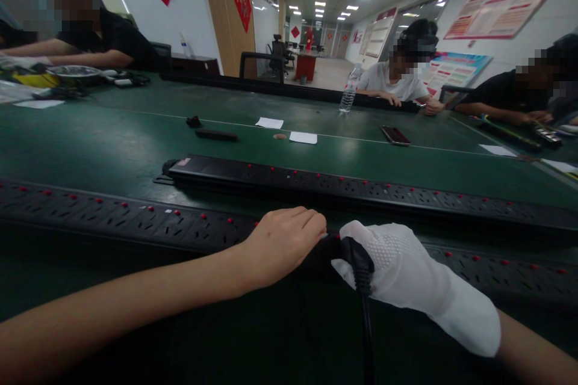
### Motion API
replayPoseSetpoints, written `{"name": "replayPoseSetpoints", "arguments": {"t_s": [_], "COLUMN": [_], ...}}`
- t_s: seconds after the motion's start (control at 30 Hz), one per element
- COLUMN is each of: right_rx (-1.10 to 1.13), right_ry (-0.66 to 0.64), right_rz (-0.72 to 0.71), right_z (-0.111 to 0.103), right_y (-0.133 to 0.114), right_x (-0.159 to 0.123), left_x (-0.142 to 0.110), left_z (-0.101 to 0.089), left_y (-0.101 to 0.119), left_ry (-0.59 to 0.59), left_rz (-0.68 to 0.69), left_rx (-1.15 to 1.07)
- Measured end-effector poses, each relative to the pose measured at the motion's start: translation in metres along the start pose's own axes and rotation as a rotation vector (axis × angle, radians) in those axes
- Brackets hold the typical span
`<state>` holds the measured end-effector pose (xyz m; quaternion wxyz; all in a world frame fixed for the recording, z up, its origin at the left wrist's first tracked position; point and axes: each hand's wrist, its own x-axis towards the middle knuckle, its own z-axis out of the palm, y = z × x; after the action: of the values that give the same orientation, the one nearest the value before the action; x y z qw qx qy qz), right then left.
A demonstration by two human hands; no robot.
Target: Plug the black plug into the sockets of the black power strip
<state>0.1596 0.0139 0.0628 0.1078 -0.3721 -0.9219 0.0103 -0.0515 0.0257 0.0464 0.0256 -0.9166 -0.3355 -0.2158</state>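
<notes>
A long black power strip [135, 225] with a row of red lights or buttons lies across the table right before me. My left hand [282, 245], bare, curls its fingers over the strip's middle and grips it. Beside it, my right hand [401, 264] in a white dotted glove is closed around a black plug [358, 258]. The plug is at the strip's sockets; how deep it sits is hidden by the glove. From it a thick black cord [366, 331] hangs down toward me.
A second black power strip [352, 185] lies just beyond. Farther off are a phone [395, 135], a water bottle [349, 93], paper slips [303, 137] and a dark bar [217, 135]. Several people sit around the green table [112, 138].
</notes>
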Motion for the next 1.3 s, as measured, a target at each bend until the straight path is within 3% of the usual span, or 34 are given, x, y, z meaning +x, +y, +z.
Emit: {"name": "replayPoseSetpoints", "arguments": {"t_s": [0.57,0.77,1.03,1.3], "right_rx": [-0.048,-0.02,-0.026,-0.008], "right_ry": [0.087,0.031,0.028,0.034], "right_rz": [-0.037,-0.02,-0.009,-0.008], "right_z": [0.003,0.001,0.001,0.0], "right_y": [0.001,0.0,0.0,-0.001], "right_x": [-0.001,0.0,-0.001,0.0], "left_x": [0.001,0.002,-0.001,-0.006], "left_z": [-0.007,-0.009,-0.008,-0.003], "left_y": [0.001,0.001,0.001,0.002], "left_ry": [-0.072,-0.098,-0.069,0.065], "left_rz": [0.021,-0.016,0.022,0.164], "left_rx": [0.016,-0.027,0.003,0.134]}}
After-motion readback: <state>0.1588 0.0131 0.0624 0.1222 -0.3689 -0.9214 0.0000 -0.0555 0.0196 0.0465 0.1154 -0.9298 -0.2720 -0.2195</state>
